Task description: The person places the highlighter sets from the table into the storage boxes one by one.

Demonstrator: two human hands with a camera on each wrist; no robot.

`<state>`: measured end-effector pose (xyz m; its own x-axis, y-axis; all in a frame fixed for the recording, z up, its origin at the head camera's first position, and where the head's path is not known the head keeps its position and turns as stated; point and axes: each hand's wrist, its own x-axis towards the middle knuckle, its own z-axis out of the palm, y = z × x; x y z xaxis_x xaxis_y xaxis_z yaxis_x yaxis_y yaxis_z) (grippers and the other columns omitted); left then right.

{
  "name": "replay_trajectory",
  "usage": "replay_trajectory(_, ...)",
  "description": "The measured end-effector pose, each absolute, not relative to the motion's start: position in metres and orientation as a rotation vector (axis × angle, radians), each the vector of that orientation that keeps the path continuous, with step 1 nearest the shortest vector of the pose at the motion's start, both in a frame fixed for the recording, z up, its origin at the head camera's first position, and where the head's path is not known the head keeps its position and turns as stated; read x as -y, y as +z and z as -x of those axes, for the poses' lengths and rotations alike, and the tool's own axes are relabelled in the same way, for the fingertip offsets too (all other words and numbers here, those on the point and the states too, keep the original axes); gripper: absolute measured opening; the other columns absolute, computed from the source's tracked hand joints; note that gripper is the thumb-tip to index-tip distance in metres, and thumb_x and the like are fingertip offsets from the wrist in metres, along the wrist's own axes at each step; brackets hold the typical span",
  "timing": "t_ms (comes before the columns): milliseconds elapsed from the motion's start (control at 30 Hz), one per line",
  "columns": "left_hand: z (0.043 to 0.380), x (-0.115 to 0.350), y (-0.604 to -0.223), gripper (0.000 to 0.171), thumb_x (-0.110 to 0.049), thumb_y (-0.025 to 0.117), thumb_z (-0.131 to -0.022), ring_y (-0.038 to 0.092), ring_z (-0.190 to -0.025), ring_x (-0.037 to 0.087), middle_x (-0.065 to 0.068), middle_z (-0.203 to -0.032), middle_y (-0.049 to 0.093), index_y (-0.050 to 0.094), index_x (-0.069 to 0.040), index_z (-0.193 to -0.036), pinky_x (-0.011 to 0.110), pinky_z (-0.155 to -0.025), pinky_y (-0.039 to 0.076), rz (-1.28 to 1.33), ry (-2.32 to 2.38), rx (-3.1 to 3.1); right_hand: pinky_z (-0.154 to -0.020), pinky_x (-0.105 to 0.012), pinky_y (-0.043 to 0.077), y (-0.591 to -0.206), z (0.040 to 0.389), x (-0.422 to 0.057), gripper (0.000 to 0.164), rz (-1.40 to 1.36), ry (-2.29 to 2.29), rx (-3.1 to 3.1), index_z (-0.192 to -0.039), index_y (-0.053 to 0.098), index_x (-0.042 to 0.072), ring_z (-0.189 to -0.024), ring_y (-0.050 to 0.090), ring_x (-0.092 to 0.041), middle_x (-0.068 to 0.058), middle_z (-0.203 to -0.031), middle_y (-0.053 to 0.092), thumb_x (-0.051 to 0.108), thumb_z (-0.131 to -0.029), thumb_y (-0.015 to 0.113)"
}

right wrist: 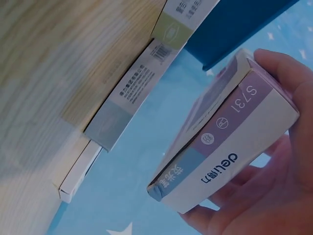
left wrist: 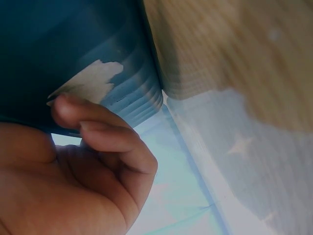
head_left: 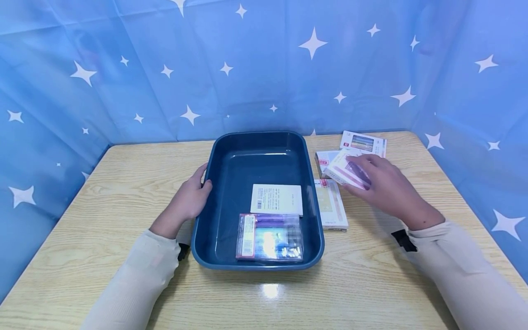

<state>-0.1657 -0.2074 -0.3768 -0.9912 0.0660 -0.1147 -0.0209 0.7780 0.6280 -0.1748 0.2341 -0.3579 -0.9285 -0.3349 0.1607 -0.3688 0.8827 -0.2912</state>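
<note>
A dark blue plastic tray [head_left: 257,143] stands on the table, and my left hand [head_left: 187,199] grips its left rim. In the left wrist view the fingers [left wrist: 110,139] curl against the tray's outer wall [left wrist: 132,88], beside a torn pale sticker. My right hand [head_left: 379,181] holds a white and purple box of highlighters [right wrist: 222,139] between thumb and fingers. That box is raised and tilted over the other boxes right of the tray. Inside the tray lie a white printed box [head_left: 276,199] and, nearer me, a clear pack of coloured pens [head_left: 270,237].
Right of the tray lie a white box with a yellowish panel [head_left: 330,204], a partly covered box with a red label [head_left: 323,160] and a windowed box of coloured pens [head_left: 363,143]. A blue star-patterned curtain [head_left: 247,68] hangs behind the wooden table [head_left: 136,183].
</note>
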Motion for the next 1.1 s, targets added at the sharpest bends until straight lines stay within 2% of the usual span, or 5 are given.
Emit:
replay_trajectory(167,0.164,0.207,-0.377,0.059,-0.029,0.03,-0.108,0.067,-0.081,0.025,0.012,-0.079,0.059,0.013,-0.012,-0.162,0.037,-0.075,0.054,-0.032,0.996,-2.843,-0.104,-0.066,0.038,-0.359,0.171,-0.227,0.068,-0.586,0.493,2.932,-0.148,0.048,0.01,-0.13,0.044,-0.047,-0.026,-0.143,0.047,0.04,-0.092,0.071)
replay_trajectory(400,0.164,0.207,-0.377,0.059,-0.029,0.03,-0.108,0.066,-0.076,0.024,0.011,-0.076,0.057,0.013,-0.011,-0.162,0.037,-0.075,0.054,-0.029,0.992,-2.84,-0.103,-0.063,0.04,-0.362,0.167,-0.221,0.068,-0.644,0.494,2.883,-0.147,0.05,0.011,-0.126,0.048,-0.043,-0.023,-0.14,0.051,0.036,-0.089,0.075)
replay_trajectory(600,0.165,0.207,-0.377,0.059,-0.029,0.03,-0.108,0.067,-0.081,0.025,0.011,-0.076,0.058,0.013,-0.012,-0.162,0.038,-0.076,0.054,-0.035,0.997,-2.844,-0.106,-0.063,0.038,-0.36,0.164,-0.218,0.069,-0.647,0.482,2.879,-0.148,0.049,0.011,-0.129,0.046,-0.044,-0.023,-0.142,0.049,0.034,-0.089,0.076)
replay_trajectory(867,0.165,0.207,-0.376,0.059,-0.029,0.03,-0.108,0.068,-0.082,0.025,0.012,-0.078,0.06,0.013,-0.013,-0.162,0.037,-0.074,0.055,-0.03,1.003,-2.839,-0.104,-0.064,0.039,-0.358,0.161,-0.213,0.07,-0.657,0.469,2.883,-0.148,0.048,0.012,-0.128,0.047,-0.045,-0.022,-0.144,0.049,0.037,-0.089,0.075)
replay_trajectory(1100,0.166,0.207,-0.377,0.059,-0.029,0.03,-0.108,0.067,-0.076,0.024,0.012,-0.076,0.058,0.012,-0.014,-0.162,0.034,-0.071,0.055,-0.028,1.004,-2.836,-0.103,-0.065,0.043,-0.359,0.158,-0.209,0.071,-0.659,0.541,2.929,-0.151,0.045,0.018,-0.131,0.045,-0.044,-0.02,-0.149,0.045,0.042,-0.09,0.073)
